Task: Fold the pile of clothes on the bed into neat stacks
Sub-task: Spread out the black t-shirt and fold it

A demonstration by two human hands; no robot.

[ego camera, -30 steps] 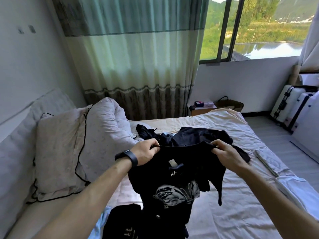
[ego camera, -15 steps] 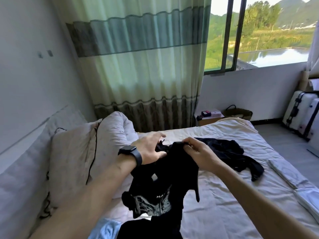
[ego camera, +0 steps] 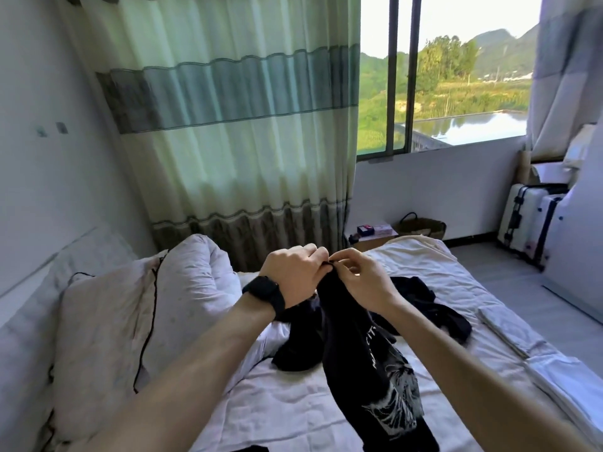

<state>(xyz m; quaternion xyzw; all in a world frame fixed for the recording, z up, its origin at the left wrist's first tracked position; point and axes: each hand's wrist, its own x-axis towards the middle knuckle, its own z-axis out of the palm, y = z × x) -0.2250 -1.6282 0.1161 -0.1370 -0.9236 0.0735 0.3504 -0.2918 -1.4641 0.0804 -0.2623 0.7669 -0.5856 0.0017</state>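
Head view. Black T-shirt (ego camera: 365,350): hangs above the bed (ego camera: 293,402), left hand (ego camera: 293,275) and right hand (ego camera: 359,282) together, both pinching its top edge, likely matching corners for a lengthwise fold. More dark clothes (ego camera: 424,301): heaped behind, unfolded. Pillow (ego camera: 104,321): left.

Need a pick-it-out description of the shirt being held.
Start at the white-sheeted bed before the window. At its middle, the left grip and right grip pinch the top of a black T-shirt that hangs down. Unlike the black clothes heap lying behind, it bears a white graphic print.
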